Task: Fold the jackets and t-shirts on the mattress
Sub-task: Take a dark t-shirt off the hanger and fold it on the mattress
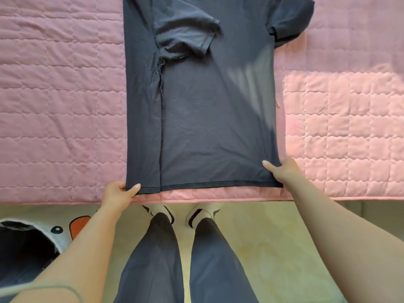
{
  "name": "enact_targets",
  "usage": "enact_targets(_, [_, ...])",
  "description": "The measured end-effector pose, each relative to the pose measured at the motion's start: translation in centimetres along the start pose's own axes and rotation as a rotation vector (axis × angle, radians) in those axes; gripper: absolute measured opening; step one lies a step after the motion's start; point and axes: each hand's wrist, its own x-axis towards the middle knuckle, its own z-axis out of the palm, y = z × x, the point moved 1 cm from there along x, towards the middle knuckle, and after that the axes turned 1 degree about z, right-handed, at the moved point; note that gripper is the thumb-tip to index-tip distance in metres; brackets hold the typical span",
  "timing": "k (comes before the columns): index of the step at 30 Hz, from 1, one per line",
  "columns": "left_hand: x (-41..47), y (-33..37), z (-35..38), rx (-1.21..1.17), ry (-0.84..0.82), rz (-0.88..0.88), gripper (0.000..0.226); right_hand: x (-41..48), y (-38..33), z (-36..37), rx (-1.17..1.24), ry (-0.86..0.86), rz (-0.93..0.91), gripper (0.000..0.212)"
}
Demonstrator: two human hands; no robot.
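A pink quilted mattress (54,106) is seen from above, with a dark grey t-shirt (207,117) laid flat on it, hem toward the near edge. The hem's left corner is pinched by the left hand (119,193), thumb on top. The shirt's left side is folded inward, with its left sleeve (185,38) laid across the chest. The right sleeve (290,18) is spread outward, unfolded. The hem's right corner is pinched by the right hand (282,170), probably so the cloth is kept taut and square.

Soft daylight; sunlit patch right (edges bowed).
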Motion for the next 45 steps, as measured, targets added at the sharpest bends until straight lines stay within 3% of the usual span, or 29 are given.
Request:
enact_targets(5, [-1.0,2.9,0.3,0.201,0.135,-0.050,0.042,0.5,-1.0,-0.6,-0.067,-0.084,0.035,0.051])
enact_targets(7, [-1.2,5.0,0.6,0.241,0.280,0.084,0.054,0.8,-2.0,-0.9,0.029,-0.090,-0.012,0.047])
enact_targets(9, [-0.9,7.5,1.1,0.292,0.348,0.337,0.056,1.4,-3.4,-1.1,0.154,-0.083,-0.055,0.043])
enact_targets(11, [0.1,10.5,2.0,0.286,0.301,0.517,0.051,2.2,-5.1,-1.3,0.205,-0.052,-0.100,0.042])
enact_targets(15, [2.0,16.7,3.4,0.259,0.157,0.698,0.035,3.5,-8.3,-1.9,0.318,-0.067,-0.106,0.029])
enact_targets(19, [3.5,23.5,4.9,0.274,-0.103,0.706,0.030,6.0,-12.2,-2.4,0.365,-0.012,-0.145,0.032])
enact_targets(21, [3.9,26.9,5.7,0.287,-0.198,0.709,0.027,7.3,-14.5,-2.8,0.378,-0.017,-0.178,0.021])
enact_targets(24, [4.3,31.1,7.0,0.314,-0.311,0.743,0.026,8.8,-17.5,-3.8,0.446,0.009,-0.238,0.024])
enact_targets(30, [5.8,38.5,11.1,0.224,-0.232,0.869,0.033,13.4,-22.2,-5.9,0.689,0.000,-0.253,0.033])
enact_targets(32, [6.0,41.1,12.8,0.183,-0.191,0.946,0.036,14.7,-23.5,-6.6,0.771,-0.028,-0.265,0.023])
enact_targets(36, [6.3,45.9,16.5,0.304,-0.118,1.107,0.043,16.5,-26.3,-8.2,0.982,-0.107,-0.177,0.029])
enact_targets(39, [7.0,48.6,19.1,0.506,-0.064,1.157,0.065,18.1,-28.0,-10.3,1.087,-0.063,-0.170,0.030])
enact_targets(42, [8.3,49.6,20.5,0.815,-0.102,1.000,0.102,19.4,-29.6,-13.9,1.059,0.116,-0.306,0.023])
enact_targets(45, [9.6,50.3,20.8,0.985,-0.077,0.903,0.123,20.4,-30.5,-17.4,1.067,0.294,-0.461,0.019])
